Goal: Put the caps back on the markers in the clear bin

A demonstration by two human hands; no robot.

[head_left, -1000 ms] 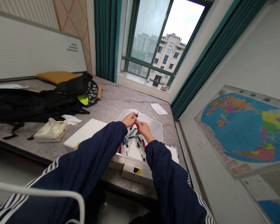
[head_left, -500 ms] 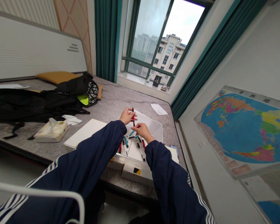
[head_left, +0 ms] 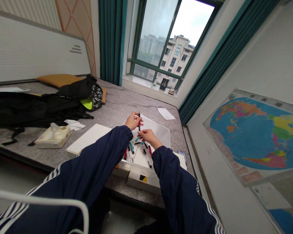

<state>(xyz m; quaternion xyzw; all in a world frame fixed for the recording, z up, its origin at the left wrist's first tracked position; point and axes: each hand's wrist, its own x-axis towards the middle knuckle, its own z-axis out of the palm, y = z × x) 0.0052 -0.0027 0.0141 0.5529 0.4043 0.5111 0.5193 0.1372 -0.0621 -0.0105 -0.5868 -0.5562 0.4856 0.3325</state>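
A dark pen with a red part stands nearly upright between my hands, above a translucent white tray. My left hand is closed round its upper part. The fingertips of my right hand pinch together at the pen's lower end. Below, several loose pens and caps in black, red and teal lie in the tray, among them a clear pen with black ends and a red one.
White boxes stand beside and under the tray. Further left are a tissue pack and a black bag. A sheet of paper lies behind the tray, and a phone-like object is at the right edge.
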